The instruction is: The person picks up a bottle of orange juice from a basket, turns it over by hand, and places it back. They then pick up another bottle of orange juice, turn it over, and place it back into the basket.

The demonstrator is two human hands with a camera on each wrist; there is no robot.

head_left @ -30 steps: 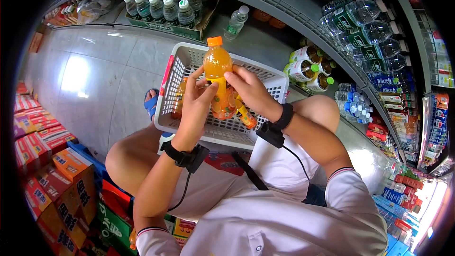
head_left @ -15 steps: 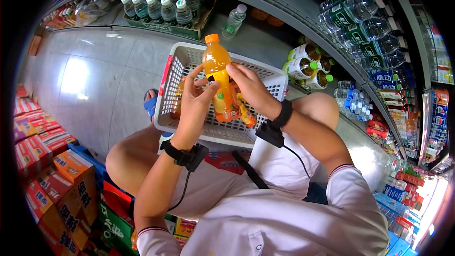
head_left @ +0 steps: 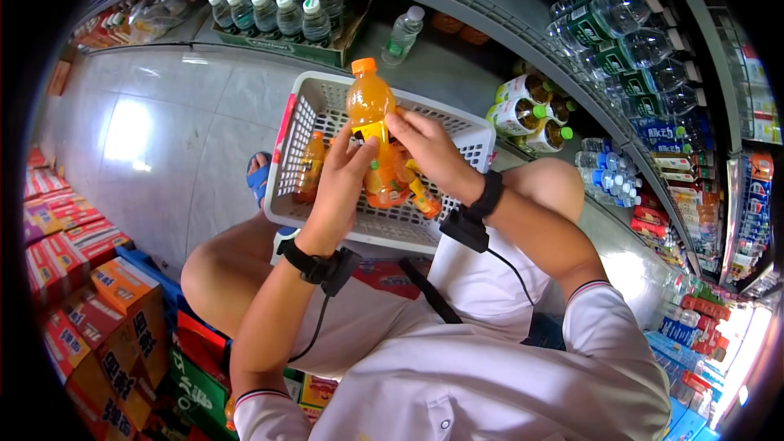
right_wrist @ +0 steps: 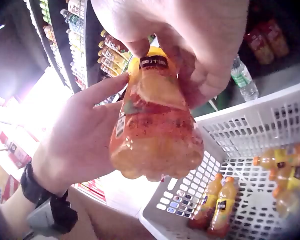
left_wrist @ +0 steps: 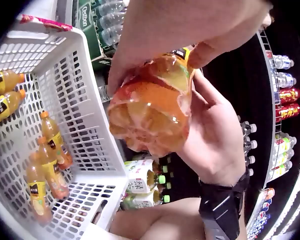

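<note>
Both hands hold an orange juice bottle [head_left: 371,102] upright above a white plastic basket [head_left: 475,143]. Its cap is orange and its label yellow with fruit pictures. My left hand [head_left: 339,180] grips one side of the label, thumb across its front. On the other side, the fingers and thumb of my right hand [head_left: 437,155] pinch it near the label's top. Both wrist views show the ridged base of the held bottle [left_wrist: 150,112]. Inside the basket lie several similar juice bottles [right_wrist: 222,207], some partly hidden by the hands in the head view.
Beyond the basket, a lower shelf carries a green carton of water bottles [head_left: 282,42] and a single water bottle [head_left: 403,37]. Green-capped tea bottles [head_left: 523,114] stand to the right. Stacked drink cartons [head_left: 114,327] are at the left. The person sits with bent knees around the basket.
The held bottle has moved slightly left and turned a little between the hands, so its label faces differently. More of the bottle at the basket's left now shows beside the left hand.
</note>
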